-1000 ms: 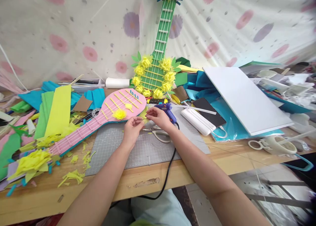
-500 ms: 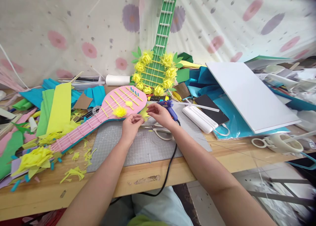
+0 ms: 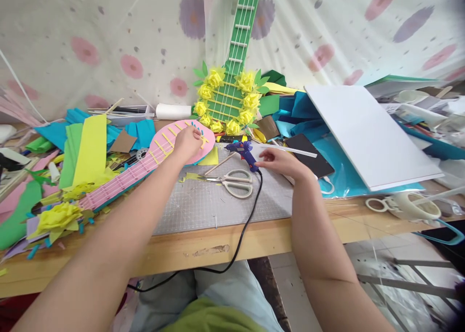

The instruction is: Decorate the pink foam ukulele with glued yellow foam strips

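Note:
Over the round body of the pink paper guitar (image 3: 136,177) is my left hand (image 3: 188,143), its fingers pinched together near the yellow strips; what they hold, if anything, is too small to name. My right hand (image 3: 278,161) hovers with fingers apart, just right of the blue glue gun (image 3: 247,154), whose black cord runs down over the table edge. Scissors (image 3: 236,183) lie on the grey cutting mat (image 3: 203,208), below a thin stick and a yellow paper piece (image 3: 209,157).
A green paper guitar (image 3: 227,102) ringed with yellow flowers leans on the curtain. At the right are a white board (image 3: 370,133), a black phone (image 3: 312,155) and tape rolls. Crepe paper and scraps (image 3: 89,148) crowd the left.
My left hand has moved up and left onto the pink guitar. My right hand has moved right, away from the left hand, past the glue gun. The scissors are now uncovered.

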Tool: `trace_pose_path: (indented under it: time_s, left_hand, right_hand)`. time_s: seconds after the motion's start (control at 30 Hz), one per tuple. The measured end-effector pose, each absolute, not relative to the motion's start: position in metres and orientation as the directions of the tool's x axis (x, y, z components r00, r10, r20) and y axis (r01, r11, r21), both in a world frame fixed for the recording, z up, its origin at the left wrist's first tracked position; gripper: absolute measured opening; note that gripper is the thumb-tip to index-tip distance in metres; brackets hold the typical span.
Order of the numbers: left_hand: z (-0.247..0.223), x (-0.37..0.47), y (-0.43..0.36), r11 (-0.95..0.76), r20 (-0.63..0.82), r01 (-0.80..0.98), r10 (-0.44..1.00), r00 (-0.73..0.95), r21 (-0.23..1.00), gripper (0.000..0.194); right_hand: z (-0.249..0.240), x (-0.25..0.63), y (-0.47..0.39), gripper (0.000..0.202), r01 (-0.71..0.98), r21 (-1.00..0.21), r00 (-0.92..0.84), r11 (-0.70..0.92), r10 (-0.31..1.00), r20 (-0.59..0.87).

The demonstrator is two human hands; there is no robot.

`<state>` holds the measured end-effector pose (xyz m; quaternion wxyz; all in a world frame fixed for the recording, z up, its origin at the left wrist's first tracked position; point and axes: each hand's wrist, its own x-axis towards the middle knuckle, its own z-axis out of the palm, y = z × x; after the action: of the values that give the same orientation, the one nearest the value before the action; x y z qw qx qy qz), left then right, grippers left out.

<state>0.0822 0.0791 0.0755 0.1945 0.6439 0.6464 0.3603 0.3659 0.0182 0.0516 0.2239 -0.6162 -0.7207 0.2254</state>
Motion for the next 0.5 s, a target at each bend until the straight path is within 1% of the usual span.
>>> trace_pose_path:
  time_s: [0.07, 0.1, 0.13, 0.17, 0.23, 0.33, 0.5]
  left_hand:
    - [0.073, 0.085, 0.085, -0.052, 0.153, 0.766, 0.986, -0.062, 0.641, 0.022]
    - [0.071, 0.086, 0.087, -0.047, 0.137, 0.787, 0.989, -0.048, 0.615, 0.022]
    - [0.07, 0.086, 0.089, -0.047, 0.129, 0.801, 0.991, -0.038, 0.596, 0.023]
    - [0.069, 0.086, 0.09, -0.051, 0.127, 0.813, 0.991, -0.028, 0.581, 0.023]
    - [0.068, 0.085, 0.091, -0.063, 0.138, 0.831, 0.99, -0.017, 0.553, 0.021]
    - [0.072, 0.083, 0.089, -0.059, 0.155, 0.833, 0.987, -0.032, 0.55, 0.02]
    - [0.086, 0.081, 0.078, -0.003, 0.182, 0.821, 0.976, -0.123, 0.571, 0.017]
  right_hand:
    - [0.04, 0.35, 0.027, 0.045, 0.752, -0.622, -0.164, 0.219, 0.976, 0.146]
    - [0.033, 0.341, 0.032, 0.044, 0.749, -0.612, -0.179, 0.253, 0.967, 0.18]
    - [0.027, 0.332, 0.036, 0.043, 0.761, -0.594, -0.161, 0.262, 0.963, 0.218]
    - [0.022, 0.325, 0.039, 0.041, 0.782, -0.577, -0.116, 0.235, 0.965, 0.236]
    - [0.012, 0.314, 0.045, 0.035, 0.807, -0.567, -0.039, 0.165, 0.973, 0.226]
    - [0.004, 0.307, 0.049, 0.029, 0.795, -0.602, 0.058, 0.08, 0.977, 0.206]
    - [0.007, 0.303, 0.047, 0.032, 0.762, -0.647, 0.142, -0.031, 0.982, 0.121]
